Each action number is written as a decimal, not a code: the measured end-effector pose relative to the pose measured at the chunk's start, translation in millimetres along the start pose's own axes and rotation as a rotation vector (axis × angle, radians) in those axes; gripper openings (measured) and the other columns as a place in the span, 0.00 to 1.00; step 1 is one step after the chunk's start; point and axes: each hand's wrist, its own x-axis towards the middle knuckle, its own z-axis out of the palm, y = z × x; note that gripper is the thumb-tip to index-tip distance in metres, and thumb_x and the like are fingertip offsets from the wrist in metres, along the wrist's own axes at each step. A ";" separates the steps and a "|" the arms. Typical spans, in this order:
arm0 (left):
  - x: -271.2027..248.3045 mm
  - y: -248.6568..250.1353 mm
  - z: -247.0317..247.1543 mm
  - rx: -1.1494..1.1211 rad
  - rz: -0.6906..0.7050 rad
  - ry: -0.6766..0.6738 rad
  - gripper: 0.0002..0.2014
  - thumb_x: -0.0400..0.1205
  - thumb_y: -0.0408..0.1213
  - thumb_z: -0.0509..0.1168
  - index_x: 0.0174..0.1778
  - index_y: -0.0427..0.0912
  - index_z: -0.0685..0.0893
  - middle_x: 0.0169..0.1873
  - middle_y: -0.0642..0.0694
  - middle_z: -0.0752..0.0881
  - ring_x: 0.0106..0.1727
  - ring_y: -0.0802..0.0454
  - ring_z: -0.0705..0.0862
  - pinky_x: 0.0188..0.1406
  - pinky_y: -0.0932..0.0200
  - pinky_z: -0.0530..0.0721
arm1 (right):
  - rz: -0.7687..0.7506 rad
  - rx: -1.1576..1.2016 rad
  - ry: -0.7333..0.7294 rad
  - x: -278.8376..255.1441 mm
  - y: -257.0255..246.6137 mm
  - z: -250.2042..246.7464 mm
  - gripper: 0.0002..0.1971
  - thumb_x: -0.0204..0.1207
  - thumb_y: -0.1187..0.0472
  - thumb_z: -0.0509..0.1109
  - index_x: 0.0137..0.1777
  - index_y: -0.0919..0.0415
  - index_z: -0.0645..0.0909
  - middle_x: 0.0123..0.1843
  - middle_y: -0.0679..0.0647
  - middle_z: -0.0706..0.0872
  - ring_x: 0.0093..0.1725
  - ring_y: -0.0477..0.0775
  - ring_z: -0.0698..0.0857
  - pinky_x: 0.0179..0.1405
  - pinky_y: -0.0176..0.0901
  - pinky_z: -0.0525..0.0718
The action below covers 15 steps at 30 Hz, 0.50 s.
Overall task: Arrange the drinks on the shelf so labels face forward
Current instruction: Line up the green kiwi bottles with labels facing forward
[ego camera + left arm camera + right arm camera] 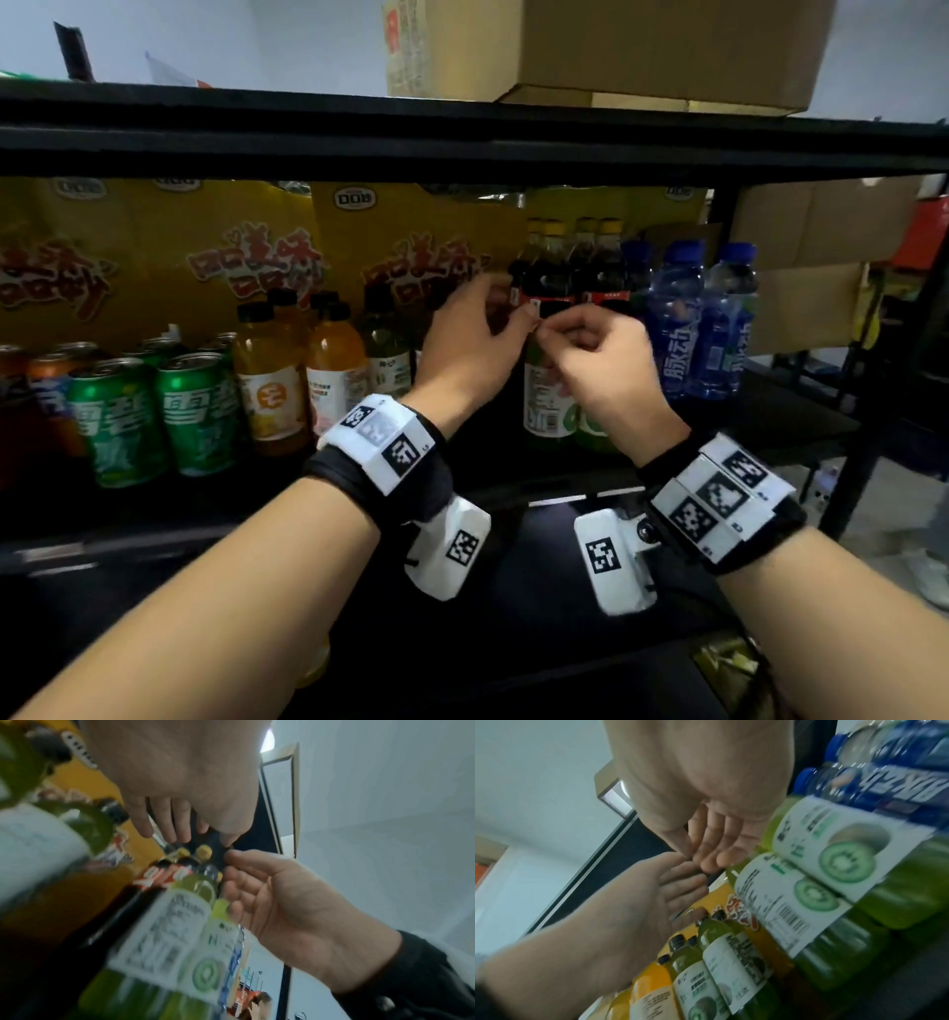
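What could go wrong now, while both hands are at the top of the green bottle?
The green kiwi bottle stands tightly among other bottles; if the left hand and right hand twist its top carelessly, it may tip against the blue water bottles. Its label shows the barcode, so it could stay misaligned.

Cardboard box [662,49] on the top board, yellow snack bags [169,257] standing along the back of the lower level, more cardboard boxes [811,267] beside the rack's right post, pale wall [231,41] behind
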 end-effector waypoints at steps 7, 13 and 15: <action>-30.8 -28.0 50.6 -0.229 -0.159 -0.072 0.43 0.73 0.63 0.78 0.81 0.53 0.70 0.68 0.54 0.84 0.66 0.56 0.83 0.65 0.54 0.84 | 0.110 -0.118 0.232 -1.8 43.4 -46.6 0.19 0.74 0.64 0.82 0.61 0.56 0.80 0.47 0.45 0.84 0.49 0.49 0.87 0.51 0.45 0.87; -28.0 -39.3 50.2 -0.168 -0.135 -0.098 0.34 0.77 0.53 0.79 0.77 0.48 0.76 0.55 0.54 0.87 0.53 0.57 0.89 0.43 0.70 0.84 | 0.322 -0.145 0.005 -0.1 74.4 -44.7 0.31 0.71 0.58 0.86 0.71 0.59 0.77 0.57 0.50 0.88 0.52 0.48 0.89 0.43 0.36 0.86; -29.8 -42.7 44.1 -0.152 -0.129 -0.069 0.33 0.77 0.52 0.79 0.76 0.48 0.77 0.51 0.58 0.86 0.50 0.62 0.87 0.41 0.74 0.83 | 0.295 -0.179 -0.016 -1.5 75.0 -40.1 0.31 0.70 0.56 0.86 0.70 0.57 0.77 0.56 0.48 0.87 0.53 0.47 0.88 0.43 0.35 0.85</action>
